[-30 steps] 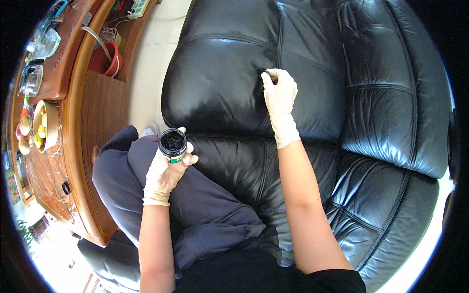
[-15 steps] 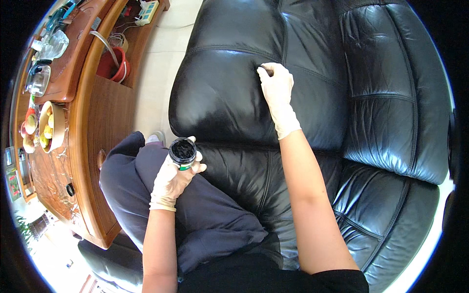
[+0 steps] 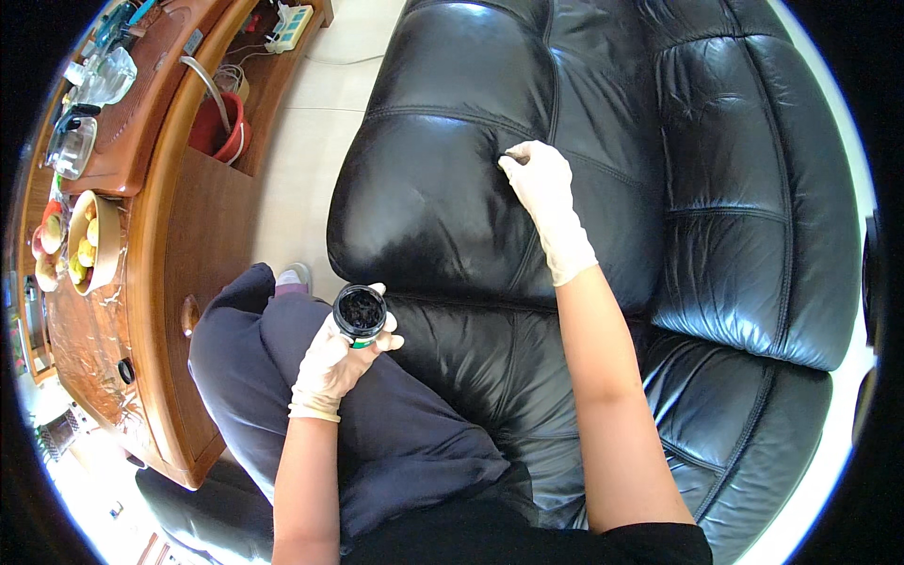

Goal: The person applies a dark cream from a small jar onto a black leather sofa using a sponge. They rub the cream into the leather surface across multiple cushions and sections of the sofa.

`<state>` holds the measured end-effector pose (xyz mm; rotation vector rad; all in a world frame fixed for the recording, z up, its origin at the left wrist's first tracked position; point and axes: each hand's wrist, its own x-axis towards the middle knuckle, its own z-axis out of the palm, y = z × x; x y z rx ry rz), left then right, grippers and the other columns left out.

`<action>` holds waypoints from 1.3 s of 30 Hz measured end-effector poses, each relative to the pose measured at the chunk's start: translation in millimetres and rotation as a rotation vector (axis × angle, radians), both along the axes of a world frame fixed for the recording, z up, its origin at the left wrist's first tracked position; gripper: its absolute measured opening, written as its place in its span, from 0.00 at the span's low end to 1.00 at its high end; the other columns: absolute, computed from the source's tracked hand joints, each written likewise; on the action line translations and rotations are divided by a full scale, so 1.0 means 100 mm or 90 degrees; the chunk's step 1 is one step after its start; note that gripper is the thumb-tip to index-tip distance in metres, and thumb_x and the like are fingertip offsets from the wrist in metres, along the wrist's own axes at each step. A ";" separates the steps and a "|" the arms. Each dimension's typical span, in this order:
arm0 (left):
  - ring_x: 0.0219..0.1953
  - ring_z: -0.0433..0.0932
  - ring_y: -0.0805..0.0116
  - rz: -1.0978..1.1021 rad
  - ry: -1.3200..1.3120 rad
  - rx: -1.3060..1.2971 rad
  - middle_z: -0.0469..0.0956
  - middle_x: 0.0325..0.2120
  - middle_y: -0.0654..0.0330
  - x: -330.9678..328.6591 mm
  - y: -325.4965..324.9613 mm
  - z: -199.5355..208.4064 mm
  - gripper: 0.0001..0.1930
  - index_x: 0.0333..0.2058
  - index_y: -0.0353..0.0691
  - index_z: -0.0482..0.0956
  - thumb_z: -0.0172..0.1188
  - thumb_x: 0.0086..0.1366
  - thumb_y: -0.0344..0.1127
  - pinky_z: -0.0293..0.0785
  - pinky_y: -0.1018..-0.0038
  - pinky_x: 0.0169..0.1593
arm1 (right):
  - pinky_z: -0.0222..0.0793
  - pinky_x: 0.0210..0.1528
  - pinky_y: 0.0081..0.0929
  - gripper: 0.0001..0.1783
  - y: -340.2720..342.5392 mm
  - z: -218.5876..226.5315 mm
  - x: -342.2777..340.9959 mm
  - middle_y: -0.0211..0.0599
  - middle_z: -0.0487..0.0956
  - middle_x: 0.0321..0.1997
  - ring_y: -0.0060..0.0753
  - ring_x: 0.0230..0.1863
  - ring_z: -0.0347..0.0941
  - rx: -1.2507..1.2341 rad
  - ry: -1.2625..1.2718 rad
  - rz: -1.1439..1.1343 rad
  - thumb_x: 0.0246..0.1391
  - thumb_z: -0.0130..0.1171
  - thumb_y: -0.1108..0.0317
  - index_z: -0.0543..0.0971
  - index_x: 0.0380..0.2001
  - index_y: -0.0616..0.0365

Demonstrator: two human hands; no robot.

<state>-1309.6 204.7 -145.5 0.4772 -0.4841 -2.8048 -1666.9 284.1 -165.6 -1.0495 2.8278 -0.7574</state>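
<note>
My left hand (image 3: 331,365), in a pale thin glove, grips an open jar (image 3: 359,311) above my leg. The jar holds a glossy black paste and has a strip of green label under its rim. Farther off to the right, my right hand (image 3: 543,184), gloved too, is at the black leather sofa (image 3: 414,188), fingers pinched together against the seat cushion. A small dark patch shows between its fingertips; whether it is a held thing or the leather behind cannot be made out.
Left of me stands a wooden table (image 3: 151,282) bearing a bowl of fruit (image 3: 115,245), more fruit, a glass pot (image 3: 75,146) and a small black round cap (image 3: 126,370). A red bucket (image 3: 229,137) and a power strip (image 3: 290,26) sit on its lower shelf. The sofa's backrest (image 3: 725,188) rises at right.
My right hand has shifted slightly right and nearer to me over the cushion, fingers still pinched. The jar in my left hand has moved a little right and nearer. The view has shifted slightly.
</note>
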 end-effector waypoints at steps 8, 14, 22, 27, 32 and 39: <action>0.41 0.76 0.64 -0.001 -0.002 -0.018 0.77 0.45 0.51 -0.04 0.03 0.00 0.45 0.65 0.33 0.63 0.73 0.55 0.48 0.70 0.62 0.54 | 0.75 0.49 0.38 0.13 -0.20 -0.13 -0.13 0.42 0.85 0.35 0.45 0.41 0.82 -0.024 0.056 -0.098 0.49 0.67 0.59 0.85 0.33 0.56; 0.41 0.78 0.63 0.013 -0.007 0.001 0.77 0.45 0.49 0.00 0.01 -0.02 0.45 0.65 0.32 0.64 0.75 0.54 0.46 0.73 0.60 0.56 | 0.73 0.49 0.39 0.11 -0.06 -0.03 0.08 0.41 0.85 0.35 0.45 0.41 0.81 0.015 -0.028 -0.057 0.48 0.67 0.59 0.84 0.31 0.54; 0.41 0.73 0.70 -0.017 -0.009 -0.066 0.76 0.44 0.57 -0.01 0.01 0.06 0.45 0.67 0.38 0.63 0.72 0.56 0.53 0.66 0.67 0.50 | 0.74 0.49 0.41 0.12 -0.01 -0.10 -0.02 0.41 0.85 0.35 0.45 0.43 0.81 0.052 -0.009 -0.039 0.50 0.65 0.57 0.85 0.30 0.54; 0.40 0.73 0.70 -0.018 0.020 -0.062 0.76 0.44 0.57 -0.03 0.00 0.05 0.45 0.67 0.38 0.62 0.71 0.57 0.53 0.65 0.68 0.49 | 0.75 0.44 0.35 0.10 0.44 0.10 0.10 0.41 0.84 0.32 0.40 0.36 0.81 0.031 -0.041 -0.026 0.50 0.67 0.63 0.84 0.33 0.58; 0.39 0.74 0.68 -0.001 0.014 -0.033 0.77 0.45 0.52 -0.02 0.02 0.04 0.44 0.66 0.33 0.63 0.72 0.57 0.49 0.67 0.66 0.52 | 0.72 0.30 0.23 0.07 0.52 0.22 0.66 0.33 0.80 0.23 0.20 0.24 0.75 -0.248 -0.264 -0.088 0.53 0.68 0.72 0.82 0.32 0.64; 0.39 0.72 0.69 -0.013 0.029 -0.040 0.76 0.44 0.55 -0.03 0.02 0.01 0.43 0.66 0.35 0.63 0.70 0.58 0.51 0.66 0.66 0.52 | 0.72 0.35 0.31 0.07 0.35 -0.02 1.15 0.37 0.81 0.25 0.35 0.26 0.78 -0.276 -0.162 -0.018 0.47 0.71 0.73 0.82 0.29 0.59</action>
